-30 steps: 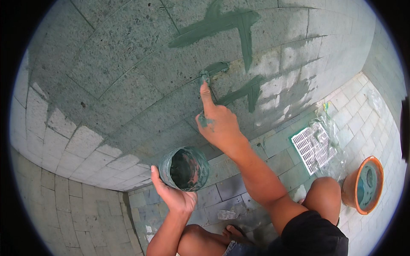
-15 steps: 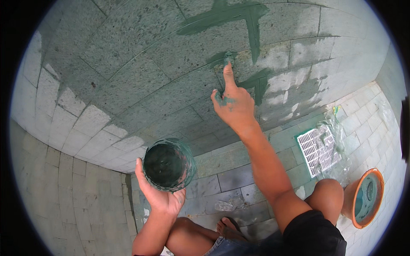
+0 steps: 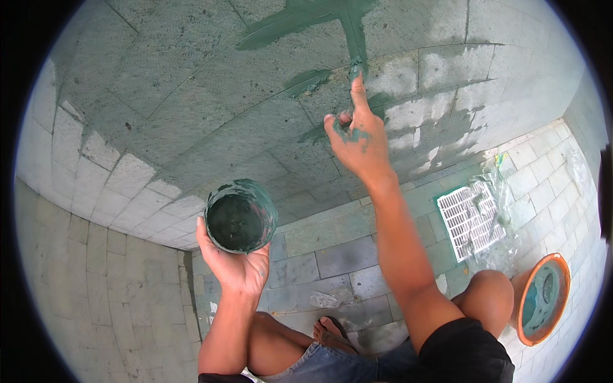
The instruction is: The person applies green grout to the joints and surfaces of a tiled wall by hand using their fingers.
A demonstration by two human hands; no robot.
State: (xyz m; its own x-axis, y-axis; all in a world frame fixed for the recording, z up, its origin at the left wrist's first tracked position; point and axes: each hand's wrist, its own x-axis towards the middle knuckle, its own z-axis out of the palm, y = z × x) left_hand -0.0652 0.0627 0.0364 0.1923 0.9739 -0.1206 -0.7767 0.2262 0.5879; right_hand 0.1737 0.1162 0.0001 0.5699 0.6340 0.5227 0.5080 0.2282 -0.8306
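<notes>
My left hand [image 3: 237, 271] is wrapped round the underside of a round, paste-smeared container [image 3: 269, 214], tipped so its mouth faces me. Dark green grout [image 3: 237, 223] lies inside it. My right hand [image 3: 363, 143] is raised to the tiled wall [image 3: 211, 121], index finger stretched out and thumb apart, the other fingers partly curled. A dab of green grout [image 3: 356, 67] covers the index fingertip, which touches the lower end of a vertical smeared joint [image 3: 353, 38]. More grout stains the thumb and knuckles. Beside the finger, a short green smear [image 3: 308, 82] marks another joint.
An orange-rimmed bucket [image 3: 522, 319] with greenish water stands by my right knee. A white slotted grate [image 3: 469, 220] and clear plastic wrapping [image 3: 501, 252] lie on the tiled floor. Crumpled plastic [image 3: 332, 298] is near my sandalled foot [image 3: 331, 332]. Another tiled wall [image 3: 96, 281] rises at left.
My right index finger has moved from the short smear to the bottom of the vertical grout strip, leaving paste behind. My left hand has shifted slightly up and left with the container.
</notes>
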